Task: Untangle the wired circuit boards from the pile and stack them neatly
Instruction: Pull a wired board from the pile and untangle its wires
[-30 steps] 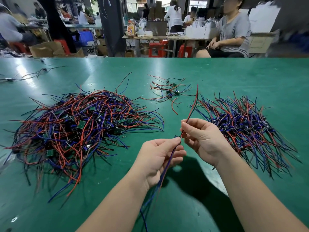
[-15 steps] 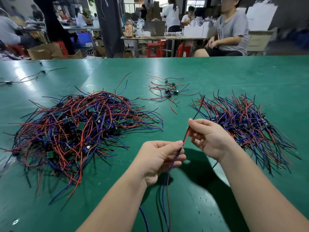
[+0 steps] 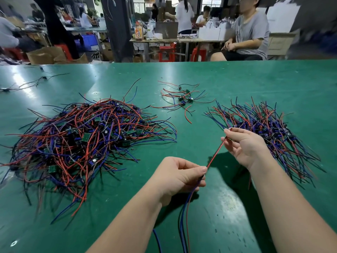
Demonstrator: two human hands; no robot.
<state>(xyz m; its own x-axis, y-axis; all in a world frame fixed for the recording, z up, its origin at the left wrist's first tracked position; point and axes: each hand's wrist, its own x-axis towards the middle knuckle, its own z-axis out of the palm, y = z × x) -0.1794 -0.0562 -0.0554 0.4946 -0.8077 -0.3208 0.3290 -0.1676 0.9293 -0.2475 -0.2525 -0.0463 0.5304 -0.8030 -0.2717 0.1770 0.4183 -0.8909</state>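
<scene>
Head: both hands, left [image 3: 179, 175] and right [image 3: 244, 143], pinch red wire [image 3: 216, 154]

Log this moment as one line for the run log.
left hand pinches wires | right hand pinches near their far end | wires straight between hands | tangled pile left | neat stack right

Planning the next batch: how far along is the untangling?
Done: an aligned stack on the right. In hand: the left hand and right hand pinch one unit's red and black wires taut. Remaining: the large tangled pile, plus a small cluster beyond.
</scene>
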